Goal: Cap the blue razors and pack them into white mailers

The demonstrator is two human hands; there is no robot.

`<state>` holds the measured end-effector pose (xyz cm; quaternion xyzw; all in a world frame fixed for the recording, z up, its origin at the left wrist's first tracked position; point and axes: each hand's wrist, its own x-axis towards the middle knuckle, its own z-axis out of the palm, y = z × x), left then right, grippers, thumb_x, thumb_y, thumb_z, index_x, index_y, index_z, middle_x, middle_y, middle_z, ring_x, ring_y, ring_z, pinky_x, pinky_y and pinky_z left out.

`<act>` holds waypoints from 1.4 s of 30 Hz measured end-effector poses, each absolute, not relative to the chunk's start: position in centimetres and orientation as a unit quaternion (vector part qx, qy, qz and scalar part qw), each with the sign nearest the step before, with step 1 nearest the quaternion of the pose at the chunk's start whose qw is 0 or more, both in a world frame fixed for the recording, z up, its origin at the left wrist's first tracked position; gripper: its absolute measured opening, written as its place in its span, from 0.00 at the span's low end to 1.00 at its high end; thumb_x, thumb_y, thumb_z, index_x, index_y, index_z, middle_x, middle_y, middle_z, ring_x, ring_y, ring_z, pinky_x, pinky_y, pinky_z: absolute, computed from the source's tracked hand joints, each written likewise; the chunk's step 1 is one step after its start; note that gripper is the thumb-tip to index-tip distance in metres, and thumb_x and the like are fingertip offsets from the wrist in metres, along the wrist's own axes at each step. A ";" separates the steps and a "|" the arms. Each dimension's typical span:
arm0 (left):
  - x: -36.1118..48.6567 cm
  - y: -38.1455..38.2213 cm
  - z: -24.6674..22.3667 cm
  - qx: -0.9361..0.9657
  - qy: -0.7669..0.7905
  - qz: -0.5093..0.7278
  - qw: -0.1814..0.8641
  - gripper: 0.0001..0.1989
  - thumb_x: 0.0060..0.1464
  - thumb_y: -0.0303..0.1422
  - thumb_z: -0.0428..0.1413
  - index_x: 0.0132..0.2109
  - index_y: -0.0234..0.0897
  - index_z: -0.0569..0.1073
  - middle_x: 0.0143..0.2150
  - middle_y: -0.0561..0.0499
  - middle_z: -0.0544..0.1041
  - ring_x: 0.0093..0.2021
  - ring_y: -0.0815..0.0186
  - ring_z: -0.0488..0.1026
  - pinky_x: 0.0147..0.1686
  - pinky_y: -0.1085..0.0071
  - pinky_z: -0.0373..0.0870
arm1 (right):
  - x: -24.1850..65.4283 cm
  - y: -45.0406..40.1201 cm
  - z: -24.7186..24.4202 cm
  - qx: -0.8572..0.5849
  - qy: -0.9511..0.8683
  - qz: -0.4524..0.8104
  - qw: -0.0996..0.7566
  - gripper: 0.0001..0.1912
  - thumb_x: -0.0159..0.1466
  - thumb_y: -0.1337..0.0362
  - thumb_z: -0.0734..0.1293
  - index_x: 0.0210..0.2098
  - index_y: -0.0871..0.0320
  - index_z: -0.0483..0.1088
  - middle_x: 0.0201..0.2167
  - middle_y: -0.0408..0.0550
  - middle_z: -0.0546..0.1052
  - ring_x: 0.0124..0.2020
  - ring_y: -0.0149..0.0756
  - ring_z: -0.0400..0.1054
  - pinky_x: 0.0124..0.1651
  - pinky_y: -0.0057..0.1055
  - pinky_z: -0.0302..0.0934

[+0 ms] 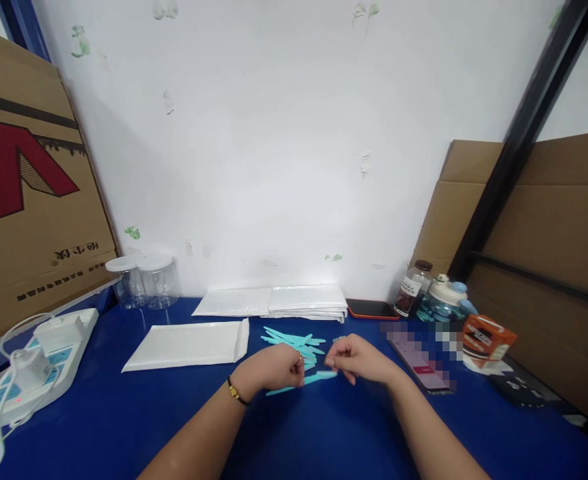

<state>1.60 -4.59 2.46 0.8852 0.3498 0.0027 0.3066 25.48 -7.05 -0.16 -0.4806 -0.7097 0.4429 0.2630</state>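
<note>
My left hand (279, 367), with a dark bracelet at the wrist, is closed with its fingertips on a slim turquoise eyebrow razor (319, 377). The razor lies nearly level, its thin end pointing left below the hand and its wider end toward my right hand. My right hand (357, 358) is curled with fingers pinched, close to the razor's right end; what it holds, if anything, is hidden. Behind my left hand lies a loose pile of similar turquoise razors (297, 340), partly covered by the hand.
A white padded mailer (187, 345) lies left on the blue table (294, 440), with stacked mailers (307, 302) by the wall. Left are clear jars (159, 287) and a power strip (69, 360). Right are phones (373, 309), a brown-capped bottle (414, 288), a water jug (443, 301) and an orange box (487, 339).
</note>
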 end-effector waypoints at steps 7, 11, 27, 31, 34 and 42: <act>1.0 -3.9 2.3 0.895 0.413 0.076 0.152 0.10 0.39 0.31 0.59 0.35 0.40 0.74 0.35 0.50 0.75 0.35 0.61 0.70 0.29 0.72 0.60 | 26.1 -6.3 -0.7 -0.509 -0.810 0.155 0.248 0.12 0.53 0.73 0.64 0.34 0.56 0.75 0.36 0.46 0.72 0.34 0.33 0.67 0.37 0.27 0.59; 0.7 -3.3 2.1 0.896 0.417 0.055 0.143 0.05 0.39 0.28 0.56 0.29 0.39 0.73 0.30 0.50 0.75 0.32 0.62 0.70 0.28 0.72 0.60 | 25.1 -6.1 -1.0 -0.508 -0.825 0.136 0.206 0.08 0.54 0.73 0.63 0.31 0.57 0.71 0.34 0.46 0.71 0.35 0.33 0.66 0.39 0.27 0.58; 0.7 -3.2 3.0 0.834 0.359 0.152 0.391 0.12 0.60 0.40 0.39 0.39 0.38 0.60 0.25 0.56 0.64 0.26 0.70 0.62 0.28 0.74 0.60 | 26.0 -6.5 1.0 -0.430 -0.610 0.382 0.545 0.12 0.59 0.54 0.66 0.34 0.56 0.64 0.28 0.46 0.73 0.31 0.35 0.68 0.34 0.31 0.62; 1.3 -3.7 3.5 0.841 0.334 0.167 0.391 0.18 0.57 0.49 0.42 0.33 0.38 0.59 0.27 0.57 0.59 0.26 0.71 0.56 0.28 0.74 0.57 | 25.3 -7.0 1.7 -0.425 -0.571 0.354 0.607 0.14 0.57 0.53 0.67 0.34 0.55 0.65 0.26 0.44 0.71 0.29 0.34 0.66 0.30 0.29 0.60; 1.6 -4.2 3.8 0.842 0.317 0.139 0.413 0.21 0.57 0.51 0.41 0.29 0.37 0.58 0.26 0.57 0.58 0.26 0.72 0.56 0.27 0.74 0.57 | 24.8 -7.3 1.9 -0.425 -0.573 0.337 0.614 0.13 0.57 0.53 0.68 0.34 0.55 0.66 0.26 0.43 0.70 0.28 0.33 0.65 0.31 0.29 0.60; 1.8 -4.6 3.8 0.797 0.326 0.112 0.495 0.21 0.55 0.52 0.45 0.29 0.37 0.60 0.23 0.58 0.58 0.22 0.73 0.55 0.23 0.75 0.55 | 23.7 -8.0 2.2 -0.413 -0.608 0.351 0.580 0.11 0.58 0.54 0.67 0.32 0.56 0.67 0.26 0.44 0.69 0.27 0.32 0.63 0.31 0.29 0.61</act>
